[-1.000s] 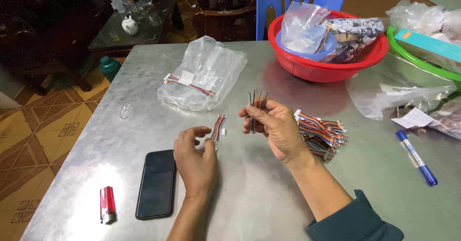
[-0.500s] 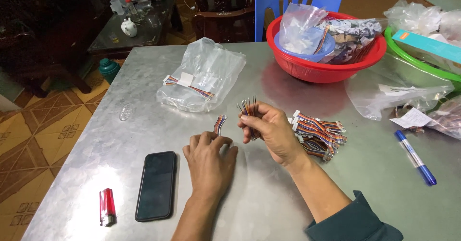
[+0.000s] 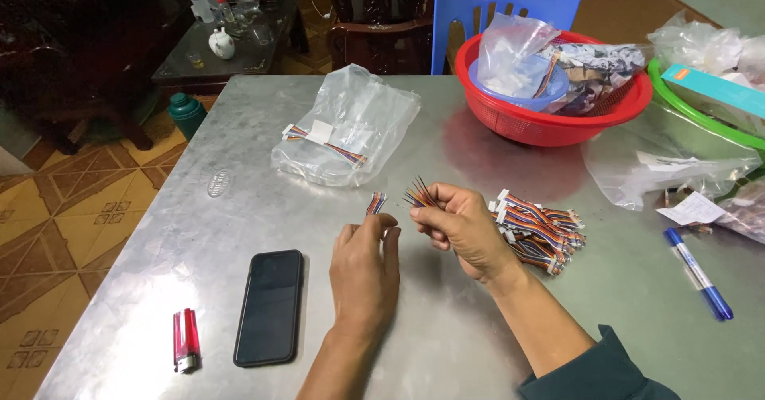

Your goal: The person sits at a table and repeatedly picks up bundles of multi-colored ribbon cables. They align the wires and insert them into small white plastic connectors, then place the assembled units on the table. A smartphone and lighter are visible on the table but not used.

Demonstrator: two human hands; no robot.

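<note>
Sorting step: left hand [image 3: 365, 266] pinches short multicoloured ribbon-wire piece [image 3: 375, 202]; right hand [image 3: 460, 226] grips fanned wire bundle [image 3: 419, 194]. Next move likely needs alignment.

A single head-worn camera looks steeply down and forward from the near edge of a grey metal table [image 3: 239, 209]. Both forearms enter from the bottom of the view, close to the lens. Beyond the far edge, patterned floor tiles [image 3: 64, 209] and dark wooden furniture [image 3: 382, 9] show.
</note>
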